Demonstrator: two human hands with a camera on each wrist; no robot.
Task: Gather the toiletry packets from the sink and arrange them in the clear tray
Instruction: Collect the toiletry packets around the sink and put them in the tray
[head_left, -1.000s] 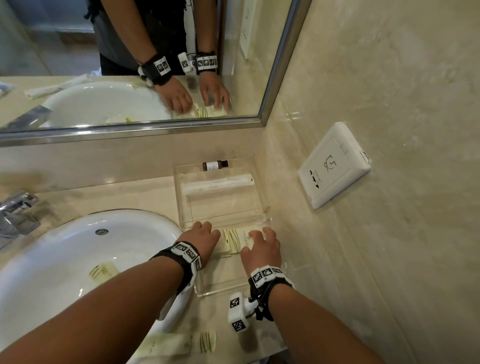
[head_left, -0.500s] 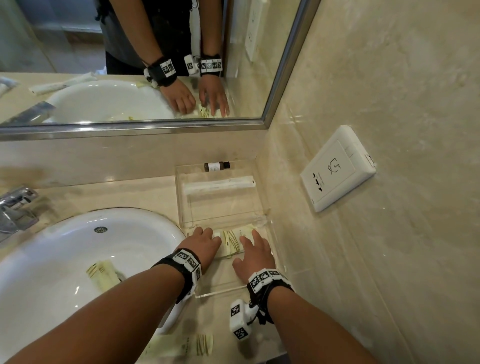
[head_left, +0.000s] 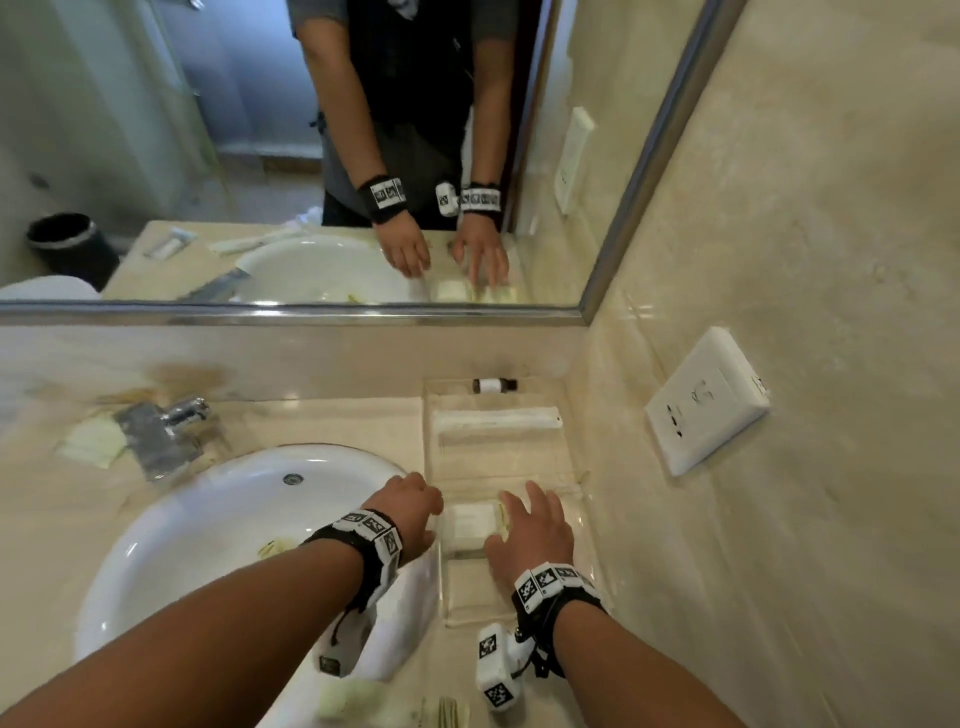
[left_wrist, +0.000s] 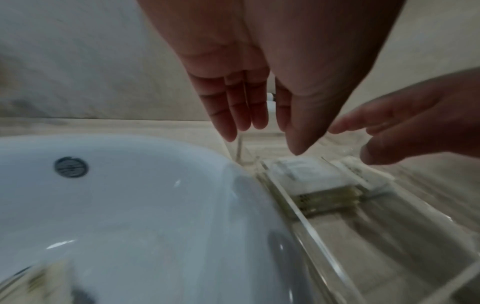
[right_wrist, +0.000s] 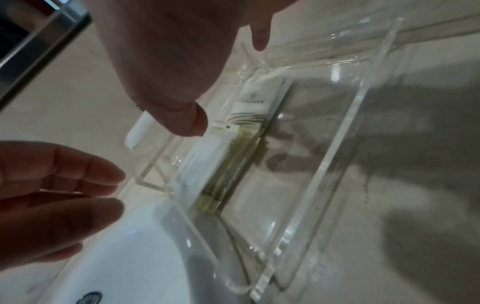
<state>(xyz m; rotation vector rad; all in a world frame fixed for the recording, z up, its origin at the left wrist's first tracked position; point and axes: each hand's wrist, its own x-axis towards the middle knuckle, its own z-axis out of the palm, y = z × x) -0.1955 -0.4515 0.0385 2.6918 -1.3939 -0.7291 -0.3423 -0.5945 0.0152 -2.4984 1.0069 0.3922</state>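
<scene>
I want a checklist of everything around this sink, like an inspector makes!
Surface: beige stone counter around a white sink.
Job's things: packets lying in the clear tray; one packet in the sink; another by the tap.
Clutter: small bottle and white tube in the tray's far part.
Grips: left hand and right hand open, over the tray, holding nothing.
Cables: nothing seen.
Surroundings: mirror, wall socket.
</scene>
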